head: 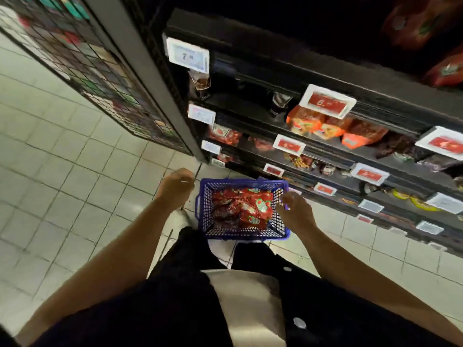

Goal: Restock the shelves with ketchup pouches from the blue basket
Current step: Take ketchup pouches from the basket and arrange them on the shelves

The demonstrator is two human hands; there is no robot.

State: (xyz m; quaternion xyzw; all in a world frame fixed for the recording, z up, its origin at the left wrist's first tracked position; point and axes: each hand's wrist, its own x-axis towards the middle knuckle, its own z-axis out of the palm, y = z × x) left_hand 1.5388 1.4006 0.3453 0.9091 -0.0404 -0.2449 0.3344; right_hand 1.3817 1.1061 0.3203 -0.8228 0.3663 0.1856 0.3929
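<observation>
From the head view, your blue basket (pixel 244 210) sits low before the shelves (pixel 325 151), ketchup pouches (pixel 246 209) piled inside for easy reach. Your right hand (pixel 294 211) hovers loosely open at its rim; whether your left hand (pixel 176 187) grips anything, I cannot tell.

Dim store light overall; pale floor tiles (pixel 62 159) brightest, shelves (pixel 325 136) sunk in deep shadow, top right nearly black. Motion blur smears price tags (pixel 328 101) and wire rack (pixel 100 71). Wide-angle bend tilts uprights at edges. Both hands soft, unsharp.
</observation>
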